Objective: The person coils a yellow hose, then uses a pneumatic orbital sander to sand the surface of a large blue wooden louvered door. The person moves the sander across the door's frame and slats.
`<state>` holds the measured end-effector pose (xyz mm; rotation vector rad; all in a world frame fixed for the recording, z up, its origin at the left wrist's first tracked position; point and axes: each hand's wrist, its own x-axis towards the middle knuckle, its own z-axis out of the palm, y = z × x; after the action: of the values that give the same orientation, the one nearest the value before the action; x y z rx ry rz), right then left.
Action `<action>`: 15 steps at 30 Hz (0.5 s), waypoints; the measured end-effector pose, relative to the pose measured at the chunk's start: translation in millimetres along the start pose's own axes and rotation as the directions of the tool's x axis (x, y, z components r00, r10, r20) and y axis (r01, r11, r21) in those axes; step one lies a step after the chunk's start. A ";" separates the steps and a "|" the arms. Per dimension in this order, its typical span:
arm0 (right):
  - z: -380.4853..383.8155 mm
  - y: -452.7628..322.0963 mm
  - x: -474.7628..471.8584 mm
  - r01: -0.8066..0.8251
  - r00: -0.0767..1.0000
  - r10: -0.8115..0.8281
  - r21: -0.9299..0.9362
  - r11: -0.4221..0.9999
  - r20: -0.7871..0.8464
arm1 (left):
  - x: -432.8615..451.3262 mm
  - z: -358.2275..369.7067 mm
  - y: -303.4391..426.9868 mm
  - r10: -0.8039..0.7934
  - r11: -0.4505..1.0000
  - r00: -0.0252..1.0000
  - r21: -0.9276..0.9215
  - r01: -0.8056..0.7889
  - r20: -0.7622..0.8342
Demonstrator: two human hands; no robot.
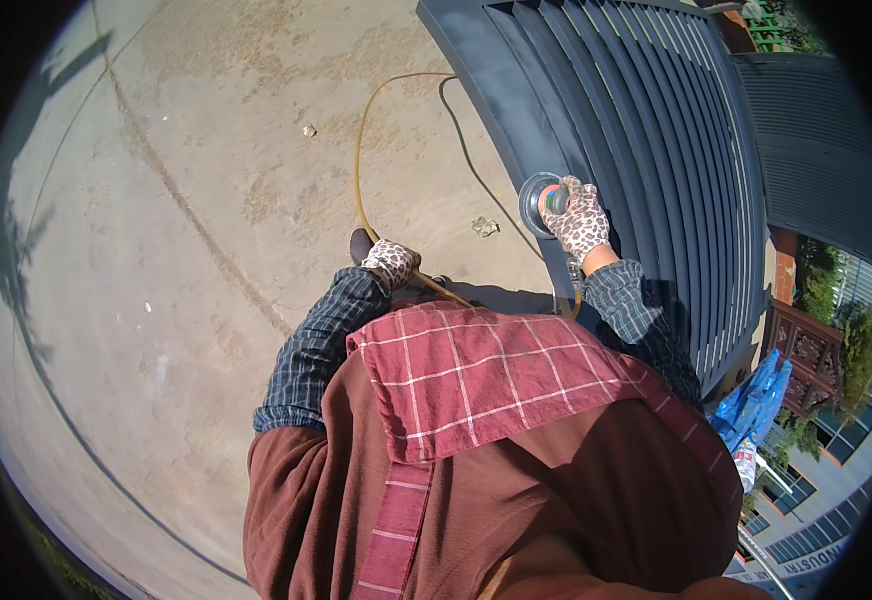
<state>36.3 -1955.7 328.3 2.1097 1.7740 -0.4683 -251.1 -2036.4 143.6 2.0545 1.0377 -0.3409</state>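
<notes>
My right hand [578,217], in a leopard-print glove, is closed around the top of a round pneumatic sander [537,204]. The sander's disc lies at the flat border of a dark grey slatted metal panel [514,97], which has pale, dusty patches. A metal fitting and a piece of yellow hose hang below that hand. My left hand [392,262], gloved alike, grips the yellow air hose [359,150] in front of my waist. From there the hose loops over the ground and passes out of sight at the panel's edge.
Concrete ground [210,150] with a crack spreads out to the left. Two small crumpled scraps [485,226] lie on it. Beyond the slats are another dark slatted panel [811,127], a carved brown wooden piece [803,352], blue plastic [751,405], plants and a building.
</notes>
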 end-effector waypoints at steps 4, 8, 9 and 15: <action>-8.1 2.6 -0.9 -0.038 0.997 0.045 0.114 0.993 -0.055 | 10.7 9.0 -2.1 0.028 1.000 1.000 0.014 -0.028 -0.015; -23.6 -22.5 31.3 0.072 0.993 -0.070 0.020 0.997 -0.091 | 7.5 15.2 3.5 0.040 0.999 0.999 0.036 -0.041 0.017; -28.7 -34.0 39.4 0.078 0.993 -0.078 -0.002 0.997 -0.084 | 6.4 21.5 1.6 0.037 0.999 0.999 0.037 -0.038 0.016; -75.1 -82.8 80.4 0.130 0.986 -0.129 -0.003 0.992 -0.109 | -3.2 34.4 -3.1 -0.040 0.997 0.997 -0.068 0.044 0.067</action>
<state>-29.9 -1837.7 353.7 2.0668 1.9814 -0.3974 -251.9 -2062.9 121.4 1.9494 1.0405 -0.3859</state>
